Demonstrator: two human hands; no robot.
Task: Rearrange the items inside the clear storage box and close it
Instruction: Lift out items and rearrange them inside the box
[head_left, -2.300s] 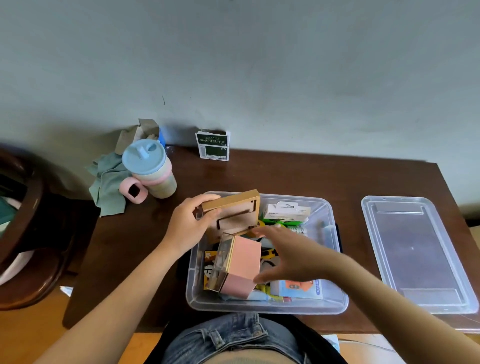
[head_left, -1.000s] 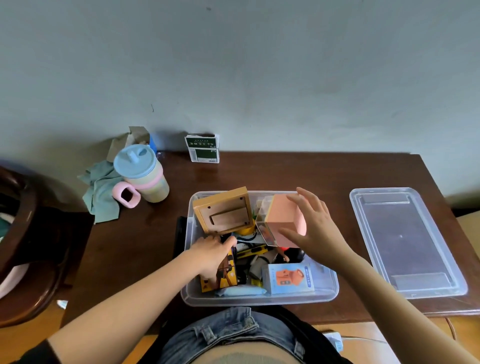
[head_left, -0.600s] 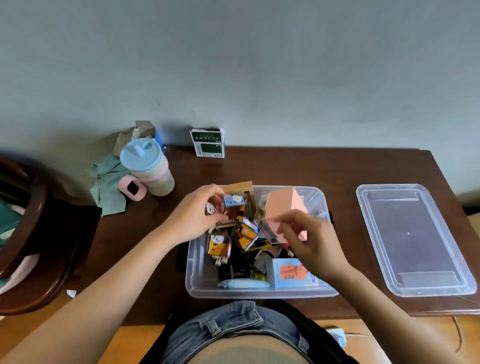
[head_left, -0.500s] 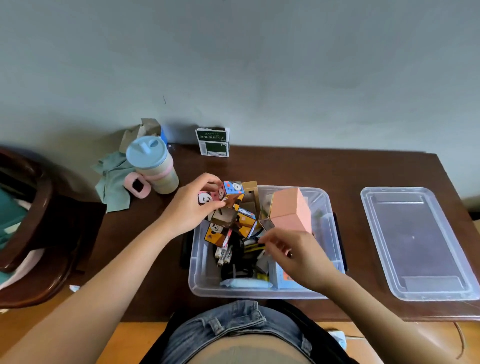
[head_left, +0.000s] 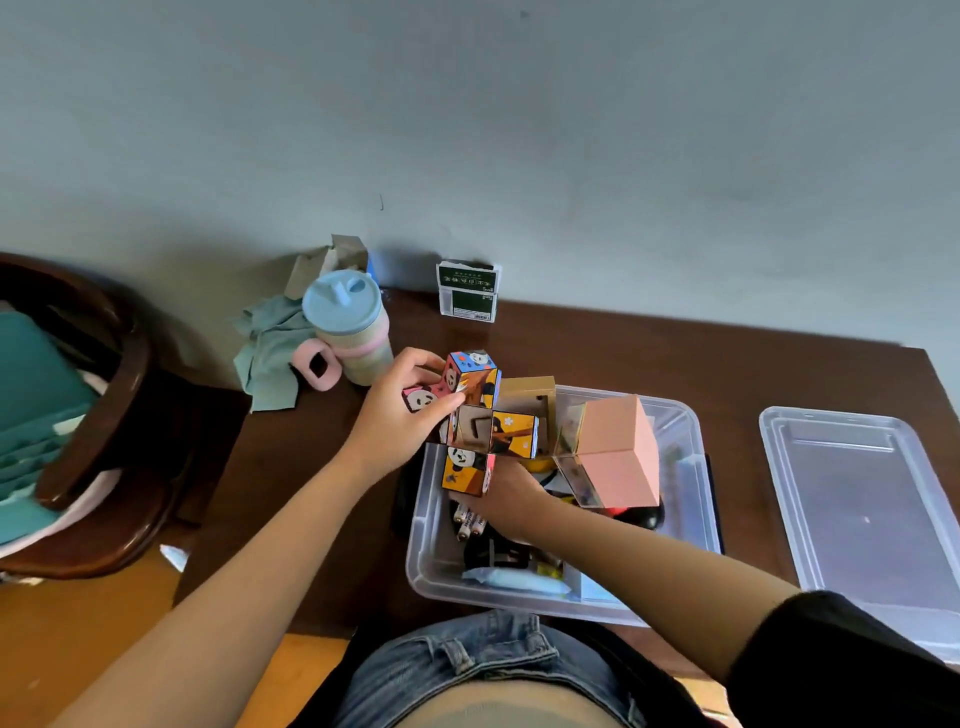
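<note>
The clear storage box (head_left: 691, 431) sits open on the brown table in front of me. Above its left end, my left hand (head_left: 400, 421) grips the top cubes of an unfolded panda-print cube puzzle (head_left: 475, 415). My right hand (head_left: 506, 493) reaches under the puzzle's lowest cube; its fingers are mostly hidden, so its grip is unclear. A pink box with a clear side (head_left: 615, 452) stands tilted inside the storage box, beside a wooden frame (head_left: 530, 395). Batteries (head_left: 467, 522) and small packets lie on the box floor. The clear lid (head_left: 862, 499) lies flat on the table to the right.
A blue-lidded cup with a pink handle (head_left: 345, 332) and a teal cloth (head_left: 270, 348) stand at the table's back left. A green-and-white carton (head_left: 467, 291) leans on the wall. A dark wooden chair (head_left: 104, 415) stands left of the table.
My left hand has lifted the cube puzzle out of the box and it has unfolded. My right hand left the pink box and moved left under the puzzle.
</note>
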